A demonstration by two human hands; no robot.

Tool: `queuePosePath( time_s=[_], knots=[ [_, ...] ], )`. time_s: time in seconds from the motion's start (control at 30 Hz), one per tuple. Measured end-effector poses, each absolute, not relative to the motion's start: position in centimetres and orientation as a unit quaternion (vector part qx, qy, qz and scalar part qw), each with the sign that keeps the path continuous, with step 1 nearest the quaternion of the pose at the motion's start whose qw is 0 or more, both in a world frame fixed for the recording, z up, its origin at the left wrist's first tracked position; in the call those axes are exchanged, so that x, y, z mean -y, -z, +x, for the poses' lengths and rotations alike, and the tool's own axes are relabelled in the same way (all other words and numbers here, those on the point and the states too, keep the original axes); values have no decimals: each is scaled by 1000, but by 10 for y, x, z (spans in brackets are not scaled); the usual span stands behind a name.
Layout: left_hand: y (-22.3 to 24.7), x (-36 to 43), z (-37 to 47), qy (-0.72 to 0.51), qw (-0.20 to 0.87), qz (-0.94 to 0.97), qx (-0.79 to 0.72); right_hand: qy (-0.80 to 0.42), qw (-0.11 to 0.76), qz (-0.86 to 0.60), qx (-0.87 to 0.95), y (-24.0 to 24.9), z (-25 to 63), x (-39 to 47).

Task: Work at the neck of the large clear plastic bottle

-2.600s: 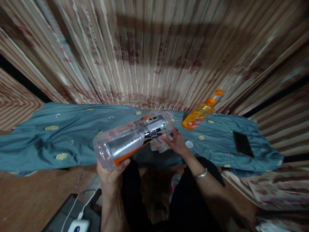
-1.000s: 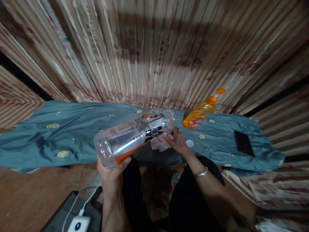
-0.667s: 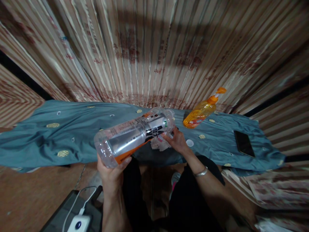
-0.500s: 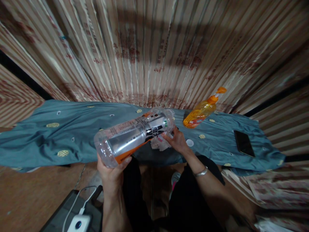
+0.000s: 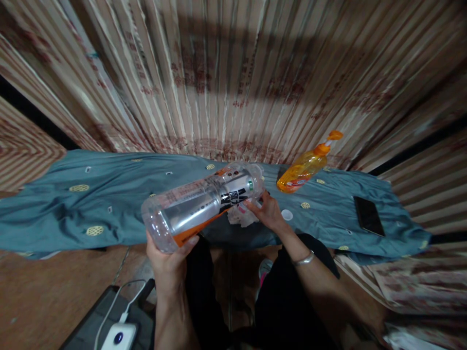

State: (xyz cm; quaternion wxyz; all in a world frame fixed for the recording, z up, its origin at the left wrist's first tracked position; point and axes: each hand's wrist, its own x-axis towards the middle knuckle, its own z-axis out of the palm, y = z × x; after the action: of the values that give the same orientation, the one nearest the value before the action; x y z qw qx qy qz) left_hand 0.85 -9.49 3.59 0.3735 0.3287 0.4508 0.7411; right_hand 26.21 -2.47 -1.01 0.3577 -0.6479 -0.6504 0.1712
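Note:
A large clear plastic bottle with a silver, black and orange label lies slanted across both my hands, its neck end to the right. My left hand is wrapped under the base, the thumb along the lower side. Near the neck end, my right hand grips the bottle from below, its fingers partly hidden. Crumpled pale tissue shows beneath the bottle, against the right fingers; whether they also hold it I cannot tell. A small white round cap lies just right of that hand.
An orange pump bottle stands on the teal cloth at the back right. Farther right lies a black phone. Behind hangs a patterned curtain. A white device with a cable sits at lower left.

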Motion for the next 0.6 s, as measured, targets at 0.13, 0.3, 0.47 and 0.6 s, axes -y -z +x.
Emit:
queuePosePath(
  time_s=[0.13,0.3,0.47,0.6],
  knots=[
    [-37,96,9,-740,369,338,-449,-167,348,-651,654,9,262,25],
    [-37,95,9,-739,364,343,-451,-180,352,-644,655,6,261,26],
    [-38,95,9,-741,368,341,-447,-192,359,-641,650,5,261,26],
    [-39,95,10,-739,361,343,-453,-190,358,-641,652,6,261,26]
  ],
)
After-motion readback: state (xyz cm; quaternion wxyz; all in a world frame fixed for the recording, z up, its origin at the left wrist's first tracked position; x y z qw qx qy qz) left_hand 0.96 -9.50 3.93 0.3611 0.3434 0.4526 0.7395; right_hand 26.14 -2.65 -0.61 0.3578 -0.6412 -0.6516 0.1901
